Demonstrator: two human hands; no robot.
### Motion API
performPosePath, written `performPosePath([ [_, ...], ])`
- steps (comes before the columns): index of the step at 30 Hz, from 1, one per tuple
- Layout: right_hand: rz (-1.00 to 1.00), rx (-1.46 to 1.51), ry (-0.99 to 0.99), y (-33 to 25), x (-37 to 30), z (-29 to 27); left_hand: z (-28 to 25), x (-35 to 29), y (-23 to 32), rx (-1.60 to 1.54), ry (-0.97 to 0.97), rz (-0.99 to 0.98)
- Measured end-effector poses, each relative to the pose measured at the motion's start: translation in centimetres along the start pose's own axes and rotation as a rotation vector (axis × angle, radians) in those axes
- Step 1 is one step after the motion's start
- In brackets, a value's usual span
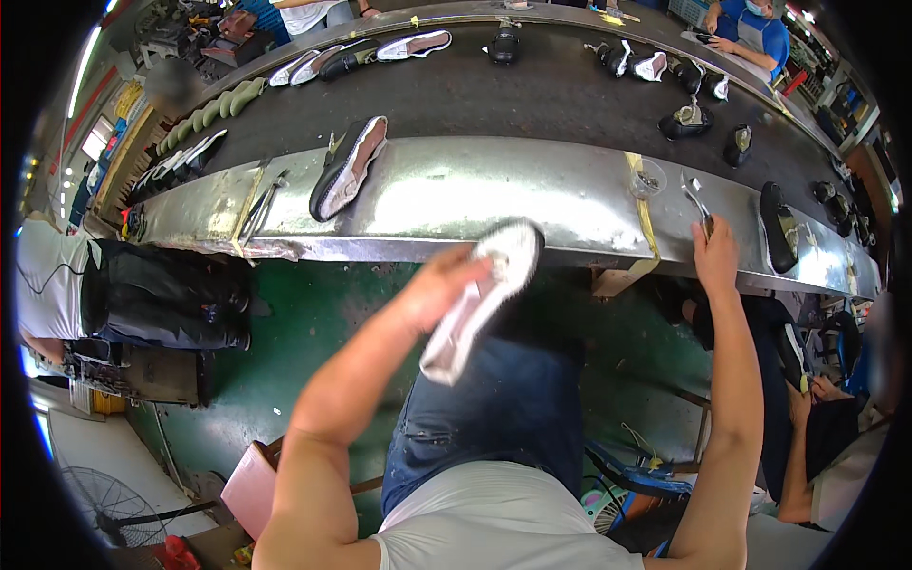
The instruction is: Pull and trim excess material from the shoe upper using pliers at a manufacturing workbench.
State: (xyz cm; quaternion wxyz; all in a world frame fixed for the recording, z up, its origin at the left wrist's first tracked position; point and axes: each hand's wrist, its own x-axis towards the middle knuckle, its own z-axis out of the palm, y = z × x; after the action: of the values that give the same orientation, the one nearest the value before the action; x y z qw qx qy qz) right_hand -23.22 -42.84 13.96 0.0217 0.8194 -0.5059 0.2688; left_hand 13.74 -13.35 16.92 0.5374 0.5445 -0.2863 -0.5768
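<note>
My left hand (444, 290) grips a shoe (497, 285) above my lap. Its pale, unsoled underside faces up, and a dark edge shows at its toe; it is slightly blurred. At the front edge of the metal bench, my right hand (715, 255) is closed around the handle of metal pincers (696, 198), whose curved head rests at the bench top. Left of the pincers stands a small clear cup (649, 179) with tiny bits in it. A black shoe with a pale underside (351, 171) lies on its side on the bench to the left.
A dark belt (551, 104) runs behind the metal ledge (456, 199) and carries several shoes. Another pair of pliers (263, 207) lies at the left, and a black shoe (779, 228) at the right. Co-workers stand or sit on both sides and across. A fan (104, 503) stands lower left.
</note>
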Motion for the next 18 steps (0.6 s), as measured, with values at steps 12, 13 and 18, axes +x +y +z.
performPosePath([
  [12,0.143,0.009,-0.017,0.9,2.4,2.0,0.4,23.6,19.7,2.011,0.268,0.415],
  [13,0.143,0.027,-0.013,0.7,2.5,2.1,0.0,25.3,19.4,2.200,0.307,0.448],
  [18,0.172,0.014,-0.035,0.5,2.6,1.7,-3.6,32.5,14.3,2.377,0.398,0.562],
])
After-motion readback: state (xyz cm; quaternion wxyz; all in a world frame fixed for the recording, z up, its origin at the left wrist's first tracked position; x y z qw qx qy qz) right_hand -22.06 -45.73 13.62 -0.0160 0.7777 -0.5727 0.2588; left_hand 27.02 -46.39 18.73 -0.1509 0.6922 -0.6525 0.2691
